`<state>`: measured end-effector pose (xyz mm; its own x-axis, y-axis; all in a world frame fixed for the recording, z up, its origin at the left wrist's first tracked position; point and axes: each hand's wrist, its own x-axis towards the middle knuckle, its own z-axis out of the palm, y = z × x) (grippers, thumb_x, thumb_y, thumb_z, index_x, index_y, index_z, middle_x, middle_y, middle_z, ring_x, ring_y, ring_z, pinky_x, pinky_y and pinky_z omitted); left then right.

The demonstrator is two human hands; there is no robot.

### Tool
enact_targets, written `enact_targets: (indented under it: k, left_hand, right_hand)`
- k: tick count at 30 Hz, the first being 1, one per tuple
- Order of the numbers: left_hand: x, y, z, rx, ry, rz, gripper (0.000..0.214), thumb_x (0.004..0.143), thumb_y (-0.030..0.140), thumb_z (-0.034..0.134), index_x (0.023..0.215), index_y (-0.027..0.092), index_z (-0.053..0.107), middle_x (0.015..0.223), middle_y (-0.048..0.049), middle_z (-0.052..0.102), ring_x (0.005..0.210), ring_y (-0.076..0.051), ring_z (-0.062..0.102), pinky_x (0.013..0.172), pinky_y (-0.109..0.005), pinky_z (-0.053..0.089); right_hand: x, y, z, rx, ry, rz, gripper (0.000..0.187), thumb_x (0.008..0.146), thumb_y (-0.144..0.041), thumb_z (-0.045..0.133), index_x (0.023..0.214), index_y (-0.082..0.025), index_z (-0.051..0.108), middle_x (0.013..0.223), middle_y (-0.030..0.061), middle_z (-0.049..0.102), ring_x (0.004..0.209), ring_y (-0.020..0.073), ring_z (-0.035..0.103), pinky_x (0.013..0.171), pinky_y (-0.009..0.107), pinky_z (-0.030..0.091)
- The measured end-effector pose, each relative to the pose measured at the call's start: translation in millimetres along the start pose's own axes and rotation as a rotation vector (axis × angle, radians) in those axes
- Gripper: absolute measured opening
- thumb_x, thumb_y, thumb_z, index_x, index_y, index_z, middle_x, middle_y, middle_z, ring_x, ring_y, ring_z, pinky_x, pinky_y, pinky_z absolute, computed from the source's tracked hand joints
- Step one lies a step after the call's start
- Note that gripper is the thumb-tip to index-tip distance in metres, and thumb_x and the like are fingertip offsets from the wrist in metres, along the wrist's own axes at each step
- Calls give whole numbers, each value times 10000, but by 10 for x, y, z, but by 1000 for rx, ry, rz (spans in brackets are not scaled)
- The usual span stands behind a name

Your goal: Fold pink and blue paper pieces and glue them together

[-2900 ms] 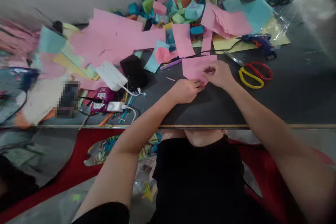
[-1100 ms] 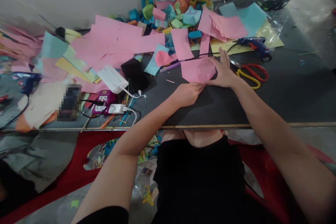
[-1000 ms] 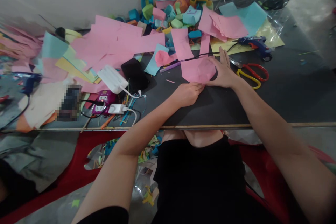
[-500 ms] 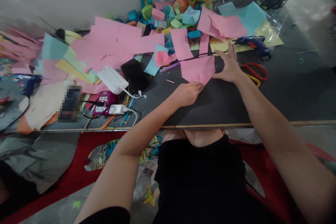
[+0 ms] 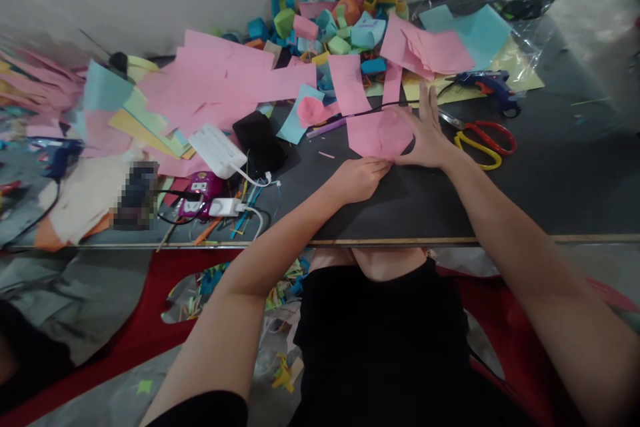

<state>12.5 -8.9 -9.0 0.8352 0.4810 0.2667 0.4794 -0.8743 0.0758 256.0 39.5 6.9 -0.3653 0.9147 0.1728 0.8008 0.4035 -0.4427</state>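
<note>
A sheet of pink paper (image 5: pixel 373 133) lies on the dark table in front of me, its lower and right edges bent or folded. My left hand (image 5: pixel 364 179) has its fingers closed on the paper's lower edge. Against the right side of the same sheet, my right hand (image 5: pixel 429 137) spreads its fingers, with the thumb near my left fingertips. Just right of that hand lie scissors (image 5: pixel 483 140) with one red and one yellow handle loop. A rolled pink paper piece (image 5: pixel 310 111) and a purple stick (image 5: pixel 327 127) are left of the sheet.
Folded coloured paper pieces (image 5: pixel 340 23) are heaped along the wall. Pink sheets (image 5: pixel 220 73) spread at the left. A blue glue gun (image 5: pixel 487 83) rests at the right, its black cable crossing behind the sheet. A white power bank (image 5: pixel 217 150) and purple power socket (image 5: pixel 203 190) lie left.
My right hand has moved left and inward over the pink paper's right side, bending it in. More of the scissors shows. My left hand has stayed on the lower edge.
</note>
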Motion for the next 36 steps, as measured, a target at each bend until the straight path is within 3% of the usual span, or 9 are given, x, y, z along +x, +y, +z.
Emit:
enact_targets:
  k: [7,15,23,28,32,36]
  left_hand:
    - [-12,-24,9,22,30,20,416,973,79,490,1309,58,734,1286,-165,781,1244,-221,750,1059,-354,642]
    - [-14,-23,24,30,47,16,415,981,92,483,1313,58,729,1289,-153,783,1249,-211,747,1063,-341,636]
    - [-29,-37,9,28,51,44,411,978,89,471,1284,52,743,1274,-162,789,1237,-215,752,1057,-343,635]
    - [-28,-41,29,23,67,38,414,957,84,490,1275,88,755,1270,-140,794,1230,-206,755,1052,-347,642]
    - [-43,-77,37,-6,99,66,415,944,86,486,1250,88,767,1253,-138,801,1217,-208,760,1035,-353,650]
    - [-94,-202,-4,-75,154,92,386,929,115,492,1152,152,805,1199,-86,825,1134,-198,788,958,-335,669]
  right_hand:
    - [-6,93,-84,-16,29,23,1190,628,-508,950,1657,-386,364,1796,42,207,1669,469,-43,1338,733,18]
    - [8,28,23,15,-11,-12,1227,571,-499,973,1641,-382,385,1823,8,67,1653,478,-136,1326,753,12]
    - [24,398,-91,-55,131,68,1141,648,-559,926,1638,-372,389,1817,23,116,1651,491,-129,1326,763,19]
    - [6,421,-89,-91,147,76,1056,700,-551,892,1623,-360,417,1805,37,165,1658,493,-92,1332,760,44]
    - [15,342,-74,-87,198,16,918,760,-550,852,1580,-336,500,1759,66,295,1660,501,21,1304,784,130]
    - [38,170,-89,-44,272,-116,511,916,-510,721,1405,-366,682,1506,96,610,1509,448,402,1213,716,329]
